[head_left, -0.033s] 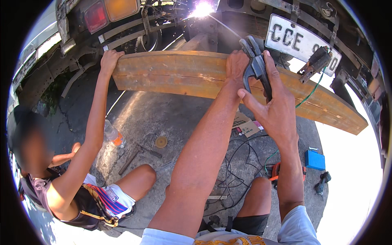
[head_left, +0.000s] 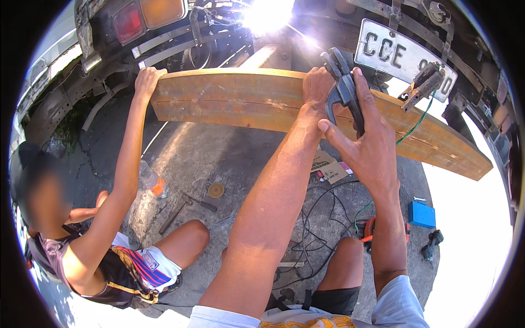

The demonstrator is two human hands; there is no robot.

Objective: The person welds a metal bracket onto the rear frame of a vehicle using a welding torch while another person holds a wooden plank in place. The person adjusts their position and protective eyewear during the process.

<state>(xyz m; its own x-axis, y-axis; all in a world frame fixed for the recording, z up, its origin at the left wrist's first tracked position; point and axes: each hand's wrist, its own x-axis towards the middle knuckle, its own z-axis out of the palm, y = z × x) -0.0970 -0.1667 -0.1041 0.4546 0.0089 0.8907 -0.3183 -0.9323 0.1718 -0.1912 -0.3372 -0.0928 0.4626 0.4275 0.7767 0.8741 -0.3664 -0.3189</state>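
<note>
Impossible to make out anything inside the white glare (head_left: 269,16) above and behind the rusty beam (head_left: 229,98), or to follow the thin welding rod (head_left: 313,42) as far as its tip; hard, too, to see the beam's middle stretch, covered in part by the left hand (head_left: 317,90), the electrode holder (head_left: 343,87) and the right hand (head_left: 376,139); impossible to see every fingertip (right thumb and forefinger excepted).

Gripping the beam's upper edge near mid-length with the left hand, fingers bent over the rim; grasping the black electrode holder in front of the beam with the right hand, with its handle between thumb and forefinger and its head just beside the left knuckles.

At the beam's left end, a co-worker's hand (head_left: 149,82) on the upper edge; toward the right end, a metal clamp (head_left: 424,87) with a green wire (head_left: 416,124) across the beam's face; behind that clamp, a white plate (head_left: 383,49), partly covered; below the beam, on concrete ground (head_left: 208,158), a plastic bottle (head_left: 152,180), a hammer (head_left: 174,215) and tangled black cables (head_left: 313,218); below its right end, a blue box (head_left: 421,214).
</note>
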